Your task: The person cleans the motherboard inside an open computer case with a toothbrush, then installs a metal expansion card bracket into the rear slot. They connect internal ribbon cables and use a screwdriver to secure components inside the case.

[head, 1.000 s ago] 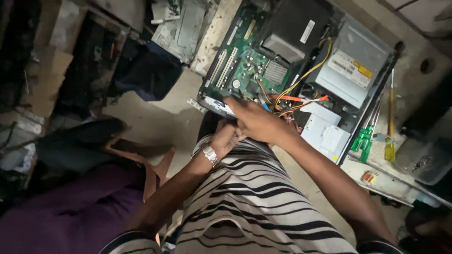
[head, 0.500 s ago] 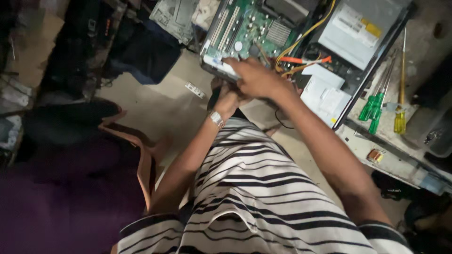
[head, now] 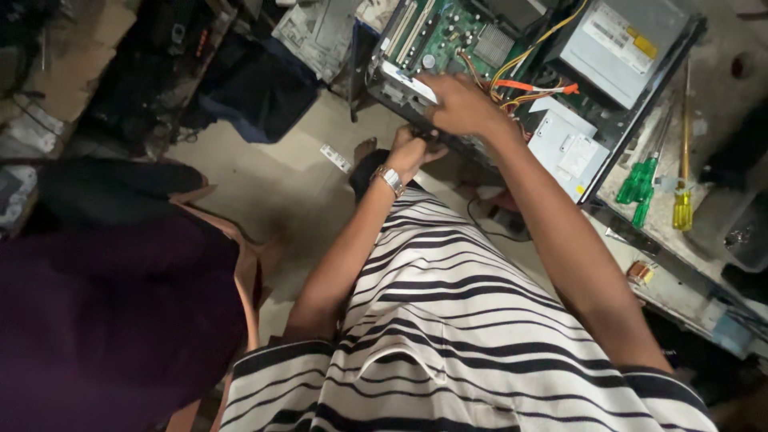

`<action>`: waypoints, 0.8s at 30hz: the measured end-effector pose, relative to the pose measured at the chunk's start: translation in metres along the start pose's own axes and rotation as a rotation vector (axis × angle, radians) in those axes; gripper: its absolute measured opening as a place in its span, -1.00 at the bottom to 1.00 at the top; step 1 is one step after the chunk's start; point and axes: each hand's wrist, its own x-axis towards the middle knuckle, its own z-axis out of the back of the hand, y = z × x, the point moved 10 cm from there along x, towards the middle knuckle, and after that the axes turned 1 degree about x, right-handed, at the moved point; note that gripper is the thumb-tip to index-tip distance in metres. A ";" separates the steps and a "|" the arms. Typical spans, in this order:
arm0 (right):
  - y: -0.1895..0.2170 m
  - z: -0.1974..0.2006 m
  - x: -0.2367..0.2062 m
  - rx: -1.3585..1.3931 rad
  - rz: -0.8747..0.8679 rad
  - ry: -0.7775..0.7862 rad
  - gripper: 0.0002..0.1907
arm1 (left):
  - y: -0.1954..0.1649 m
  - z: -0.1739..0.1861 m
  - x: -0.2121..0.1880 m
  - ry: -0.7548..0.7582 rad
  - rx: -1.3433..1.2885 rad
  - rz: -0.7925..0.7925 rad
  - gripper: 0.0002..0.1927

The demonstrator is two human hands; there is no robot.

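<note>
Basically your right hand (head: 460,104) pressed flat on the open computer case (head: 512,72) on the bench, left hand (head: 410,150) pinching its lower edge; heavy, rigid, sharp-edged, board looked fragile, so frame only.

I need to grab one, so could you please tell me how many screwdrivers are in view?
3: two green-handled screwdrivers side by side right of the open computer case, and a yellow-handled screwdriver beside them. Others may be hidden.

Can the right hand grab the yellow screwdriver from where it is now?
Probably yes. The right hand rests on the open computer case, and the yellow screwdriver lies uncovered on the bench beside it, with nothing between them but the case's edge.
</note>
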 end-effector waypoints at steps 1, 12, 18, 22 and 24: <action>0.004 0.003 0.000 0.002 0.037 -0.030 -0.39 | -0.002 -0.003 0.001 0.036 0.022 -0.011 -0.80; -0.036 0.002 -0.008 -0.071 -0.115 0.109 -0.30 | 0.012 0.009 0.011 0.045 0.176 0.053 -0.79; -0.037 0.004 -0.009 -0.115 -0.068 0.059 -0.33 | 0.016 0.008 0.011 0.064 0.155 0.048 -0.78; -0.041 0.001 -0.005 -0.130 -0.093 0.033 -0.36 | 0.019 0.012 0.007 0.026 0.174 0.090 -0.89; -0.038 0.003 -0.003 -0.136 -0.061 0.025 -0.34 | 0.019 0.012 0.004 0.016 0.202 0.100 -0.91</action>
